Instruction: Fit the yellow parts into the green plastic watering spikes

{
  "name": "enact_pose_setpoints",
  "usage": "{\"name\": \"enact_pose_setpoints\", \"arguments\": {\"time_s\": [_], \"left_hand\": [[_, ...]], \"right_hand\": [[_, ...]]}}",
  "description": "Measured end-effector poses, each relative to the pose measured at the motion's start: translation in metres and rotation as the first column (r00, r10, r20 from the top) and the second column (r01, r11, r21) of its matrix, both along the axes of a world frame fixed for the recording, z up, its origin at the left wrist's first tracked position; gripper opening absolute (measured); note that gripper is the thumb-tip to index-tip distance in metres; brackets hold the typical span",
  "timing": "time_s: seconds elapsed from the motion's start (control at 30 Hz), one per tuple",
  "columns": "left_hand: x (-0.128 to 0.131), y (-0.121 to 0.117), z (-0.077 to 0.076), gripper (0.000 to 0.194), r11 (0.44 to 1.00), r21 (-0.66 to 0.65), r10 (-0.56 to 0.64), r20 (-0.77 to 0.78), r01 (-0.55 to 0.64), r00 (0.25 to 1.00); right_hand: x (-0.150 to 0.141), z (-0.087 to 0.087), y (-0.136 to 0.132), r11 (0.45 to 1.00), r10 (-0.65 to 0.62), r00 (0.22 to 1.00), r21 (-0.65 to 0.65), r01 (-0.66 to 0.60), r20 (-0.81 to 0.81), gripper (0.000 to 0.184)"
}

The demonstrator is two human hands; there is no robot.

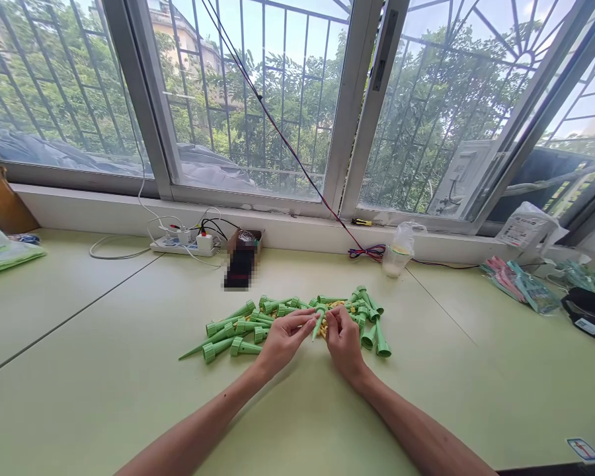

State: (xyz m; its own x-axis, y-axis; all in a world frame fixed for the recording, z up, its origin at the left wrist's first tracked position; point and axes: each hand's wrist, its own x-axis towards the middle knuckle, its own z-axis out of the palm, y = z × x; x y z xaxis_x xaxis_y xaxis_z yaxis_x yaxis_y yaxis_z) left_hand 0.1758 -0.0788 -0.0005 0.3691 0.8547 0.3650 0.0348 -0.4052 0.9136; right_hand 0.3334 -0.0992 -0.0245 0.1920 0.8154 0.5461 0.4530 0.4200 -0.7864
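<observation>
A green plastic watering spike (319,320) is held between my hands, its pointed end toward me and its wide cap end away. My left hand (288,337) is closed on it from the left with thumb and fingers. Beside it, my right hand (344,337) is closed in a pinch at the spike's right side; whatever lies between those fingertips is too small to make out. Behind and around both hands spreads a loose pile of green spikes (218,348), several with ribbed caps. Small yellow pieces (338,304) lie among them, partly covered by my hands.
Toward the window stand a power strip (183,246) with plugs, a small box (248,241), a dark blurred object (238,270) and a plastic cup (395,260) with a bag. Bagged items (520,284) and a black pouch (590,316) lie right, a green packet (10,254) left.
</observation>
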Motion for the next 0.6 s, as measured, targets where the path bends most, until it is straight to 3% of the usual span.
{"name": "enact_pose_setpoints", "arguments": {"time_s": [0.27, 0.6], "left_hand": [[0.0028, -0.0021, -0.0018, 0.029, 0.994, -0.082, -0.057, 0.094, 0.065, 0.994], [0.0022, -0.0014, -0.0097, 0.032, 0.994, -0.057, -0.085, 0.073, 0.089, 0.994]], "right_hand": [[0.0009, -0.0019, 0.0016, 0.999, 0.021, 0.997, -0.030, -0.023, -0.076, 0.028], [-0.0023, -0.0009, -0.0011, 0.995, 0.062, 0.966, -0.063, -0.080, -0.251, 0.034]]}}
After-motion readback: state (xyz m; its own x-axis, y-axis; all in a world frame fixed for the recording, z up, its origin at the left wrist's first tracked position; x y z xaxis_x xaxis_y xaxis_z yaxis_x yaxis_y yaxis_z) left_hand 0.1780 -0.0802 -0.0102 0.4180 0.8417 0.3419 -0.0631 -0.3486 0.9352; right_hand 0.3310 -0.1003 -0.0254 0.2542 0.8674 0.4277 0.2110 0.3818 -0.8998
